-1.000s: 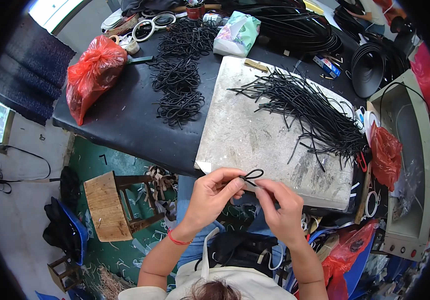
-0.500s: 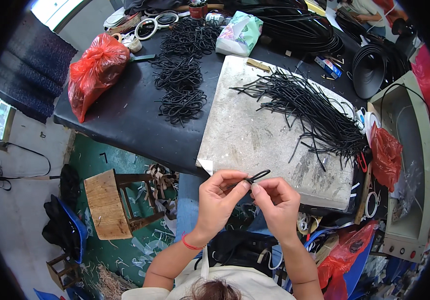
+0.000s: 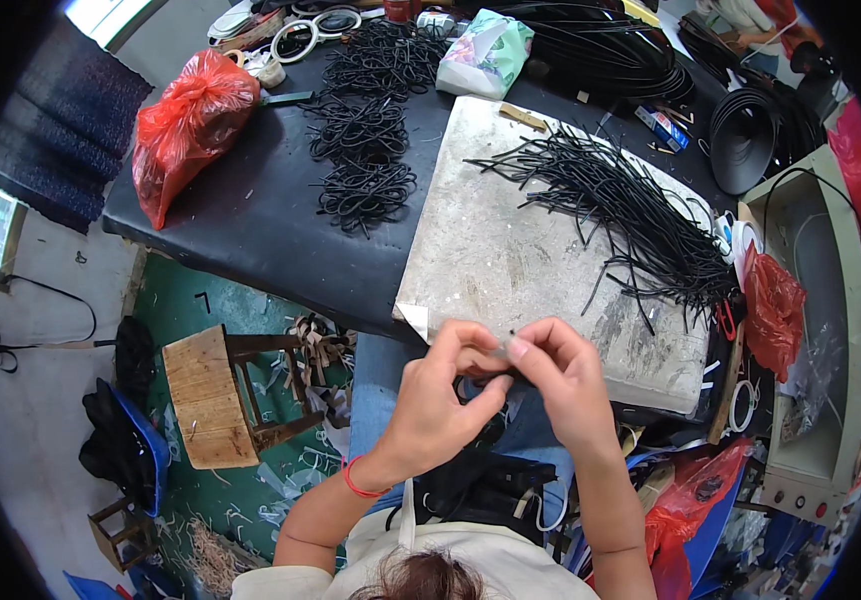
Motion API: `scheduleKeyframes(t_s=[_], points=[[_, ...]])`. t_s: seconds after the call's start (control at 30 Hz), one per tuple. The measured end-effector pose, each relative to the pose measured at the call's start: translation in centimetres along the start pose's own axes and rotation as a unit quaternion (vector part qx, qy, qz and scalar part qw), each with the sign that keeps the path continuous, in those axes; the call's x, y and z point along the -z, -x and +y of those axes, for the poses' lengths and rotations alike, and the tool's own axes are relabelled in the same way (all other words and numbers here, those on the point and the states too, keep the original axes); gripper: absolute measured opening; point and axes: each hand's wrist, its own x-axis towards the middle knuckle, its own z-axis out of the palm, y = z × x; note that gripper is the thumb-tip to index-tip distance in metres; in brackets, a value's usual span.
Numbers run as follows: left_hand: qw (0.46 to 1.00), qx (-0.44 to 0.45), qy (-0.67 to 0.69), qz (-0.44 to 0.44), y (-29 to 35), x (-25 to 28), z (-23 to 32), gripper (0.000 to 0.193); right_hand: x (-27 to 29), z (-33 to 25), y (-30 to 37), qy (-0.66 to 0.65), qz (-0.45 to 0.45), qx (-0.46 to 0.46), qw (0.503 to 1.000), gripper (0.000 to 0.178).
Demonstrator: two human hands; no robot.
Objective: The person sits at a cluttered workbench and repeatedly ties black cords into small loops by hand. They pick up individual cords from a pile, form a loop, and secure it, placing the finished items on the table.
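Close in front of my body, at the near edge of the white board (image 3: 470, 260), my two hands meet over a black cord (image 3: 512, 334). My right hand (image 3: 568, 385) pinches it between thumb and fingertips, and a short dark end pokes up there. My left hand (image 3: 440, 400) has its fingers curled round part of the same cord, its thumb lower down. Most of the cord is hidden behind the fingers. On the board beyond lies a loose heap of straight black cords (image 3: 610, 205). Looped black cords (image 3: 365, 190) lie in piles on the dark table to the left.
A red plastic bag (image 3: 195, 130) sits on the black tabletop (image 3: 260, 220) at the left. A tissue pack (image 3: 485, 55) and coiled black tubing (image 3: 600, 60) are at the back. On the right stands a grey-green machine casing (image 3: 800, 400). A wooden stool (image 3: 210, 400) is on the floor.
The cord's loop, which stood out above my fingers, is now mostly hidden in my hands. My left hand has turned, its thumb dropping lower. My right hand has risen slightly.
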Motion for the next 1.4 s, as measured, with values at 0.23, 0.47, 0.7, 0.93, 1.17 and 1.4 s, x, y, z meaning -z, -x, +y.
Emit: scheduleKeyframes(t_s=[0.23, 0.47, 0.7, 0.93, 1.17, 1.4], points=[[0.978, 0.087, 0.182, -0.045, 0.0, 0.4, 0.1, 0.030, -0.9, 0.5, 0.2, -0.062, 0.063, 0.008, 0.996, 0.017], [0.973, 0.099, 0.182, -0.100, -0.1, 0.4, -0.3, 0.018, -1.5, 0.8, 0.6, -0.005, 0.099, 0.082, 0.992, 0.016], [0.997, -0.038, -0.070, 0.018, 1.2, -1.1, 0.3, 0.017, -1.1, 1.8, -0.1, -0.014, 0.121, 0.077, 0.989, 0.015], [0.995, 0.026, 0.088, -0.041, 0.2, 0.1, -1.5, 0.021, -1.1, 1.6, -0.1, -0.034, 0.104, 0.099, 0.989, 0.015], [0.997, 0.034, 0.067, -0.009, -0.2, -0.3, -0.9, 0.017, 0.3, 1.5, 0.2, -0.075, 0.021, 0.005, 0.997, 0.014], [0.971, -0.146, -0.166, 0.087, 0.3, -2.6, -0.8, 0.008, -0.3, 2.6, 0.1, 0.051, 0.117, 0.121, 0.984, 0.021]])
